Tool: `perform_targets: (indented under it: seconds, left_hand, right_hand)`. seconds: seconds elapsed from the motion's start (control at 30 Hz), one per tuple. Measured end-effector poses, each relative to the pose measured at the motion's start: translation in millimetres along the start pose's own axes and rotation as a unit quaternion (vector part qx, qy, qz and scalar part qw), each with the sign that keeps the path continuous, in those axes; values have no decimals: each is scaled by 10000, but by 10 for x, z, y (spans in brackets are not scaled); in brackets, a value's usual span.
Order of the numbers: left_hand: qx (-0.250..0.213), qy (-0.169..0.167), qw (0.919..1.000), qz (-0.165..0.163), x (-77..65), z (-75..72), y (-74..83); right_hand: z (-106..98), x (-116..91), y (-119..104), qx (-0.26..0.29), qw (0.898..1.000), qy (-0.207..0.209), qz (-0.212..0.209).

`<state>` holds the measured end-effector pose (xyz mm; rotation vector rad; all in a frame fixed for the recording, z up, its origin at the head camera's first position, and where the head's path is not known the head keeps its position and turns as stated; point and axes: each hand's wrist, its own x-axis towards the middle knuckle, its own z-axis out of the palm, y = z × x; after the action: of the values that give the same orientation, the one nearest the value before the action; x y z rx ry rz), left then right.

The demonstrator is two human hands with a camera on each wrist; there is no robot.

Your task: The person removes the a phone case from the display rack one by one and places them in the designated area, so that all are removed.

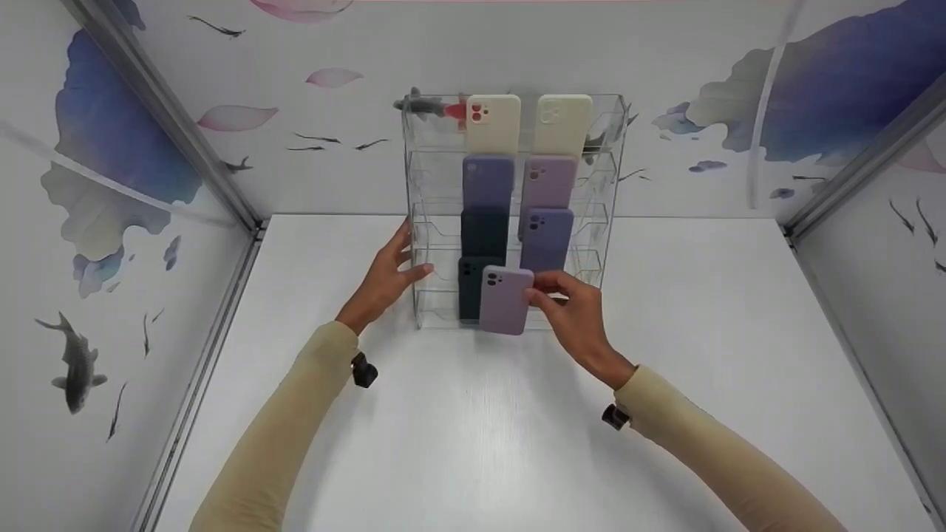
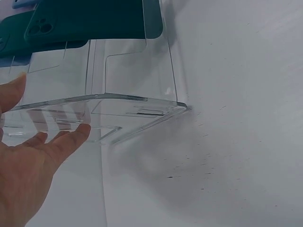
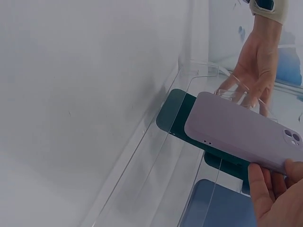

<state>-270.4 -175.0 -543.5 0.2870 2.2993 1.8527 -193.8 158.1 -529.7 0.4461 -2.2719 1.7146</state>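
My right hand [image 1: 580,314] pinches a light purple phone case [image 1: 506,301] by its right edge, thumb in front. In the head view the case overlaps part of a dark green case [image 1: 468,292] in the lowest tier of a clear tiered rack [image 1: 436,319]. With fingers spread, my left hand [image 1: 384,281] rests against the rack's left side; the left wrist view shows the fingertips [image 2: 83,131] at the clear wall. Above stand another dark green case [image 1: 484,230], two blue-purple cases [image 1: 488,181] [image 1: 547,236], a pink-purple case [image 1: 550,177] and two cream cases [image 1: 494,129] [image 1: 565,122].
The rack stands on a white table [image 1: 473,443] near its back edge. White panels [image 1: 473,44] printed with fish and petals rise behind and on both sides. Metal frame posts [image 1: 170,118] mark the corners. Small black devices [image 1: 363,371] sit at both wrists.
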Motion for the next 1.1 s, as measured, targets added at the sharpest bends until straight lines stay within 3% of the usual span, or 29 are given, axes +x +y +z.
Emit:
perform_targets:
  seconds: [0.57,0.83,1.1]
  left_hand:
    - [-76,-11,10000,-7,-8,8,21]
    - [-151,-19,9999,14,-1,12,-2]
    - [-58,24,10000,26,-8,17,15]
  right_hand:
    - [284,-28,38,131,9975,-337,604]
    - [405,-34,97,467,9939,-498,867]
    - [525,-74,124,932,9837,-905,1242]
